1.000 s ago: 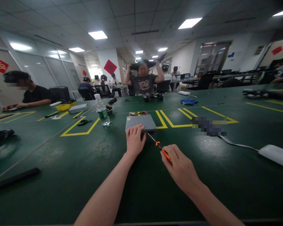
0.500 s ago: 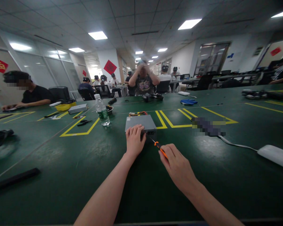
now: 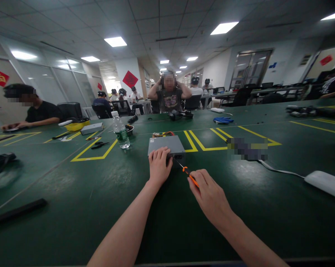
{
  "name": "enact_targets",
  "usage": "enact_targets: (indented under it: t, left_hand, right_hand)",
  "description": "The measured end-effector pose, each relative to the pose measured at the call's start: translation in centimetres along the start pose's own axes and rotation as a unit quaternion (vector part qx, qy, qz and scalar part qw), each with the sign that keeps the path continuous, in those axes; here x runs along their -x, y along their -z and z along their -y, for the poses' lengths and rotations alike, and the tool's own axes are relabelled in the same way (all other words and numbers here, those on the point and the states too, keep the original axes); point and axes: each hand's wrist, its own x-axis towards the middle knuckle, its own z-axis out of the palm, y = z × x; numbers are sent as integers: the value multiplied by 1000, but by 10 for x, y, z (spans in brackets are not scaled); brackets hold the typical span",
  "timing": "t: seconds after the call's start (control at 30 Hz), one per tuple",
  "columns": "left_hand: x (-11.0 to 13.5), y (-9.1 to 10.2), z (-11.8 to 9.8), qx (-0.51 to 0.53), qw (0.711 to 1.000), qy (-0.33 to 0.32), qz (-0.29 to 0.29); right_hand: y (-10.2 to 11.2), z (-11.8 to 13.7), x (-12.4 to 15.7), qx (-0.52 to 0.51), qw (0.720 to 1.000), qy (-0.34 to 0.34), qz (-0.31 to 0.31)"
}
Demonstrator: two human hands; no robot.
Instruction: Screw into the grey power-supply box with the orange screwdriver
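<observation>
A flat grey metal box lies on the green table in front of me. My left hand rests on its near edge, fingers curled over the top and pressing it down. My right hand is closed round an orange-handled screwdriver. The thin shaft points up and left, its tip at the box's near side face. Coloured wires show just behind the box.
A water bottle stands left of the box inside yellow floor-tape lines. Pliers, a second grey box and a yellow tray lie further left. A white device with cable sits right. Other people sit around the table.
My right hand has pushed the screwdriver forward so its tip is nearer the box's side. The person across the table lowered raised arms to the head. My left hand has stayed put.
</observation>
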Motion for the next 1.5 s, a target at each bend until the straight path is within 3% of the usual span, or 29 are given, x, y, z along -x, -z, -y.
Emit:
enact_targets:
  t: [0.17,0.3,0.4,0.5,0.73,0.87,1.0,1.2,1.33,1.5]
  left_hand:
    - [0,0,0,0,1000,0,-3]
    - [0,-1,0,-2,1000,0,0]
    - [1,-1,1,3,1000,-3,5]
    - [1,-1,2,3,1000,-6,7]
    - [0,1,1,-1,1000,-10,11]
    - [0,1,1,-9,1000,-9,11]
    - [0,1,1,-11,1000,-10,13]
    - [0,-1,1,-10,1000,-8,12]
    - [0,-1,1,-12,1000,-8,13]
    - [0,0,1,-10,1000,-10,16]
  right_hand:
    - [-6,10,8,9,999,23,24]
    - [-8,15,13,49,993,104,23]
    - [-3,12,7,100,982,158,10]
    - [3,6,-2,124,980,158,4]
    - [1,-12,-11,69,961,263,45]
    - [-4,-24,-13,44,929,368,4]
    - [-8,-27,-11,-19,944,331,-5]
    - [-3,-24,-3,-80,944,314,62]
    - [-7,-22,-4,-85,946,312,5]
    - [-15,-21,-3,-136,956,260,-30]
